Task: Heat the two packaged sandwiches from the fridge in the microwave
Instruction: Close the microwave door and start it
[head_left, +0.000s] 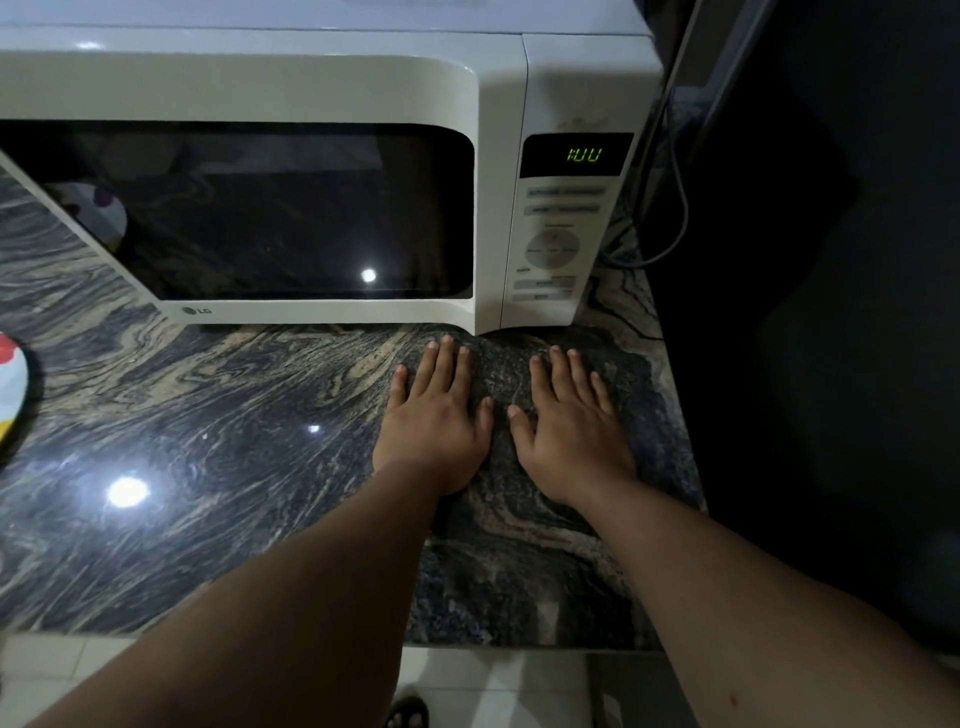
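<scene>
Both hands lie flat, palms down, on the dark veined stone worktop (234, 467), near its right end and just in front of the microwave (311, 93). The left hand (434, 415) and the right hand (569, 426) have fingers straight and spread, holding nothing. The microwave door (249, 208) looks closed, and its green display (584, 155) seems to read 1:00, though the digits are blurred. The window is dark; no sandwiches can be made out through the glass, so whether they are inside cannot be told. A patterned shape shows at the window's left, possibly a reflection of the colourful plate-like item (10, 389) at the worktop's far left edge.

Judging by the closed door and the time showing, this looks like the heating step, either waiting on the countdown or just before starting. The next move likely calls for the right hand to reach the control panel (553, 249), or for opening the door when time runs out
</scene>
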